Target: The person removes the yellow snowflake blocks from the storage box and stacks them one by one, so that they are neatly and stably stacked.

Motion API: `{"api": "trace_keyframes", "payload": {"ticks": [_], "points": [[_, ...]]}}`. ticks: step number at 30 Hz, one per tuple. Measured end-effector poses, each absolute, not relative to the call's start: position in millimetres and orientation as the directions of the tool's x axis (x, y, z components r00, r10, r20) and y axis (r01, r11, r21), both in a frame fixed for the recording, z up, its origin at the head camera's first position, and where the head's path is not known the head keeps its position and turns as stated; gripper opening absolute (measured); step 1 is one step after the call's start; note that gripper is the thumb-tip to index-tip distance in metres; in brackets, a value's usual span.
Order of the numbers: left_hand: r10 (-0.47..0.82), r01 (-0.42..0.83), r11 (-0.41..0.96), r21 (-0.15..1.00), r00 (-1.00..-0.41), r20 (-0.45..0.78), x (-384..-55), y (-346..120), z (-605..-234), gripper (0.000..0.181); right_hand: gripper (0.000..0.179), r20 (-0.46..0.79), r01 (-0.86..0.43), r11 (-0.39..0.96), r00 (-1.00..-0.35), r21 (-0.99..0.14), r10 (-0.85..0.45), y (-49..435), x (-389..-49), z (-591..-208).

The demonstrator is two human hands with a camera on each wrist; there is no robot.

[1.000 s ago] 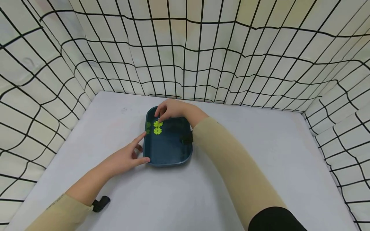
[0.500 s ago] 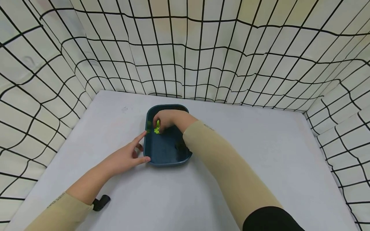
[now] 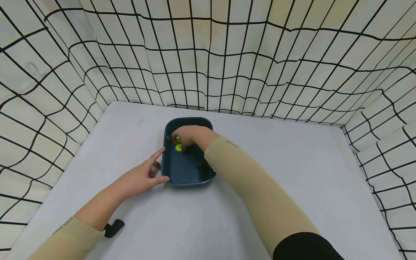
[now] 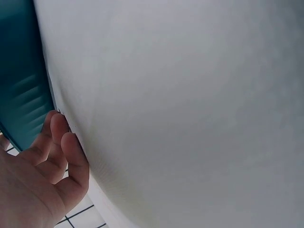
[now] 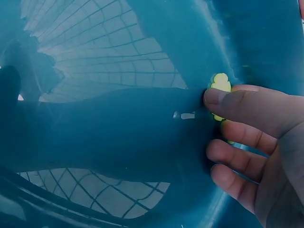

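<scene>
A dark blue-green tray (image 3: 182, 169) lies on the white table. Inside it, near its left wall, my right hand (image 3: 189, 135) pinches a yellow-green slotted plastic disc (image 5: 220, 81) between thumb and index finger. A second yellow-green piece (image 3: 178, 147) shows just below those fingertips in the head view, partly covered by the hand. The other right fingers curl loosely over the tray floor. My left hand (image 3: 143, 177) touches the tray's left rim with its index finger and the near left corner with its thumb. In the left wrist view its other fingers (image 4: 73, 149) bend beside the tray wall.
A black wrist device (image 3: 113, 228) sticks out from the left sleeve. White walls with a black grid net (image 3: 221, 54) stand behind and at both sides of the table (image 3: 276, 155). The glossy tray floor mirrors the grid and the right arm.
My right hand has moved down into the tray over the two yellow-green discs and pinches one, which has tilted up on edge. The left hand stays at the rim.
</scene>
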State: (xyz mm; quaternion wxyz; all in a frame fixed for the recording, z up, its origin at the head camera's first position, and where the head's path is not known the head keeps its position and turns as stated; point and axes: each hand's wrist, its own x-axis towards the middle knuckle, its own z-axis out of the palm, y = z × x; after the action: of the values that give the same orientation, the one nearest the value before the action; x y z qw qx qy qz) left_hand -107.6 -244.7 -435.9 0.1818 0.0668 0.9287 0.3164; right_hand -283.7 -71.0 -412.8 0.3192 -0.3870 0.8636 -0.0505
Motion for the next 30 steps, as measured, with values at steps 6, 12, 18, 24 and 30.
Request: {"api": "trace_keyframes", "payload": {"ticks": [6, 12, 18, 24, 30], "points": [[0.239, 0.006, 0.789, 0.615, -0.925, -0.297, -108, -244, -436, 0.101, 0.026, -0.512, -0.649, 0.689, -0.493, -0.322, -0.704, -69, -282, -412], [0.235, 0.004, 0.789, 0.615, -0.926, -0.295, -108, -244, -437, 0.102, 0.025, -0.493, -0.655, 0.681, -0.497, -0.327, -0.714, -65, -280, -410], [0.233, -0.001, 0.789, 0.615, -0.925, -0.300, -107, -245, -437, 0.102, 0.025, -0.494, -0.650, 0.684, -0.498, -0.333, -0.713, -59, -282, -410], [0.236, 0.002, 0.786, 0.618, -0.926, -0.296, -107, -245, -437, 0.102, 0.019, -0.469, -0.652, 0.670, -0.496, -0.355, -0.731, -51, -285, -410], [0.238, 0.004, 0.784, 0.620, -0.925, -0.296, -108, -245, -438, 0.103, 0.014, -0.453, -0.613, 0.648, -0.467, -0.453, -0.759, -46, -287, -405]]}}
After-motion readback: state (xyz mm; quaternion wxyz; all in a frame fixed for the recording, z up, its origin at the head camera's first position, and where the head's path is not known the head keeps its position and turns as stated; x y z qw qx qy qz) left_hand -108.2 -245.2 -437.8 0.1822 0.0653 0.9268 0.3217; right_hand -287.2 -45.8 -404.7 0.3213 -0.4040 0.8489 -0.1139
